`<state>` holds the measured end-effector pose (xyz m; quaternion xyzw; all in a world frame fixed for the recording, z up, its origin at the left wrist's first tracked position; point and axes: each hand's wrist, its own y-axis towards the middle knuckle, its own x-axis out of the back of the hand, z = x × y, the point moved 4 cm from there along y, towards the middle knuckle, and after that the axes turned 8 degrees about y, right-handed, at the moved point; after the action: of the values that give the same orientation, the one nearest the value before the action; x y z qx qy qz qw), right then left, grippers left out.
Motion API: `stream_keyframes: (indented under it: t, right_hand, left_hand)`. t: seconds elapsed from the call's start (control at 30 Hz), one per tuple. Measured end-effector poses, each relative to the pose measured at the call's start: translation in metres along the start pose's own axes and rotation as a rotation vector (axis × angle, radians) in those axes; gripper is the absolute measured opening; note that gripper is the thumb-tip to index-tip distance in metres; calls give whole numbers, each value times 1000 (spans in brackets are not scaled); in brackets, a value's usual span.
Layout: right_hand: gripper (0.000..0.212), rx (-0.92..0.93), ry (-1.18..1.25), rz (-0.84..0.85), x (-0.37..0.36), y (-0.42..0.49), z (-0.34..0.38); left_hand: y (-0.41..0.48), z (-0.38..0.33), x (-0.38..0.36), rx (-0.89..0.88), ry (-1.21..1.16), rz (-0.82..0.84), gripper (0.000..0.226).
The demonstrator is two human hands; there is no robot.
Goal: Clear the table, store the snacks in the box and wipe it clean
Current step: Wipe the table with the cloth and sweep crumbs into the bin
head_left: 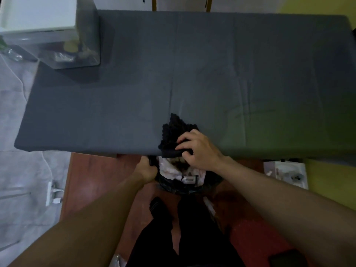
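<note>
Our right hand (198,149) pinches the soft, limp cloth (173,130), likely best gathered in a fistful, as our left hand (147,170) grips the bin (179,186).

- I see the table (231,64) covered edge to edge by a dark grey tablecloth (115,112), with a crease running down its middle.
- A clear box (86,51) with a white lid (36,14) stands on the far left corner.
- A crumpled dark rag (173,130) lies at the near edge, slightly overhanging it.
- Just below that edge, over the reddish floor (92,180), is a black-lined bin (183,186). I can't tell whether it rests on the floor.
</note>
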<state>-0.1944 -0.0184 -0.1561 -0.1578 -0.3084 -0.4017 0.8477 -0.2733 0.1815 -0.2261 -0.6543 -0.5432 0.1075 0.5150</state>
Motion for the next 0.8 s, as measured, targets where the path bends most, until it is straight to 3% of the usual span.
stream_keyframes:
  t: [0.3, 0.43, 0.5, 0.6, 0.7, 0.8]
  right_hand:
    - [19, 35, 26, 86, -8, -20, 6]
    - [24, -103, 187, 78, -2, -19, 7]
    - [23, -242, 350, -38, 12, -13, 2]
    - [20, -352, 452, -395, 54, 5, -12]
    - [19, -412, 320, -758, 111, 18, -35]
    - [18, -465, 142, -802, 140, 26, -60]
  left_hand:
    - [7, -3, -6, -27, -32, -17, 61]
    - [7, -3, -10, -22, -20, -1, 60]
    - [8, -4, -11, -15, -9, -2, 59]
    - [10, -5, -13, -22, 19, 0, 60]
    - [11, -7, -15, -24, 49, 3, 57]
    - [12, -8, -18, -25, 63, -8, 49]
